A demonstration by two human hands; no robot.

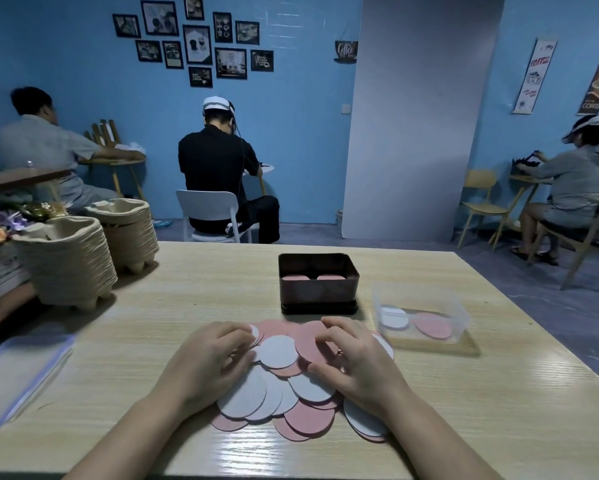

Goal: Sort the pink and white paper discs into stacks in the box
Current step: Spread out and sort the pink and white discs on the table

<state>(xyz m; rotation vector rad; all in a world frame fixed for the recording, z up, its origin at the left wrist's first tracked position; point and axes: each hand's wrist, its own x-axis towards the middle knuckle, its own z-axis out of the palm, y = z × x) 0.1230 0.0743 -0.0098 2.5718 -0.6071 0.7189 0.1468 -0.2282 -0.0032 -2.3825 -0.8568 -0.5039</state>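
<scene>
A loose heap of pink and white paper discs (293, 386) lies on the wooden table in front of me. My left hand (210, 360) rests on the heap's left side, fingers curled, fingertips touching a small white disc edge (254, 332). My right hand (357, 358) rests on the right side, fingers bent over pink discs (313, 341). A dark tin box (318, 285) stands just beyond the heap, with two pink stacks (295, 277) inside. To its right, a clear plastic box (421, 315) holds one white disc (394, 317) and one pink disc (432, 325).
Two stacks of pulp trays (69, 261) stand at the left rear of the table, with flowers behind them. A clear zip bag (17, 372) lies at the left edge. Three people sit at other tables in the blue room.
</scene>
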